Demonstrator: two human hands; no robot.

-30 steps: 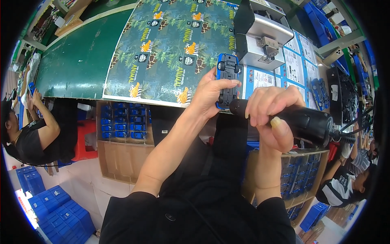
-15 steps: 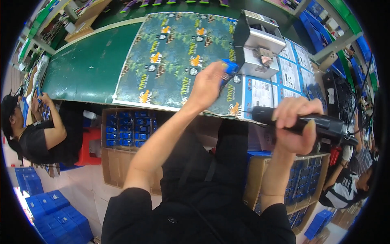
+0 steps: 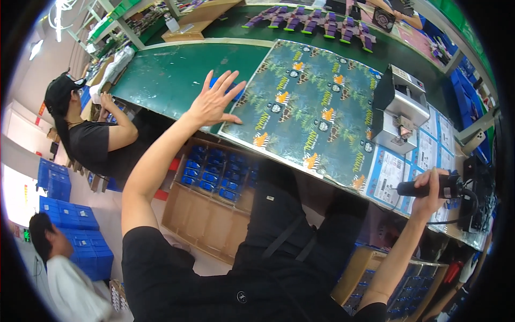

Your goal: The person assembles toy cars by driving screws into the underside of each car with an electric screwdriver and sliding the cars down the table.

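My left hand [image 3: 214,102] is spread wide over the left edge of the animal-print sheet [image 3: 316,107], its fingers stretched out. Behind those fingers a small blue part [image 3: 233,89] shows in pieces on the green bench; the rest of it is hidden. In my right hand [image 3: 429,196] is a black electric screwdriver [image 3: 448,188], gripped round its body, with the thin bit pointing left over blue-and-white printed sheets [image 3: 387,173]. A silver metal fixture [image 3: 399,129] with a copper-coloured piece on its front stands beyond, at the sheet's right end.
Cardboard boxes of blue parts stand below the bench, one at left [image 3: 201,220] and one at right [image 3: 348,271]. Purple assemblies [image 3: 311,22] line the far side. One person [image 3: 94,139] works at left; another [image 3: 70,279] is at lower left. Blue crates [image 3: 80,236] are stacked nearby.
My left hand has moved left from beside the fixture and spread its fingers, leaving the blue part it held on the bench. The view has swung left. My right hand still holds the screwdriver.
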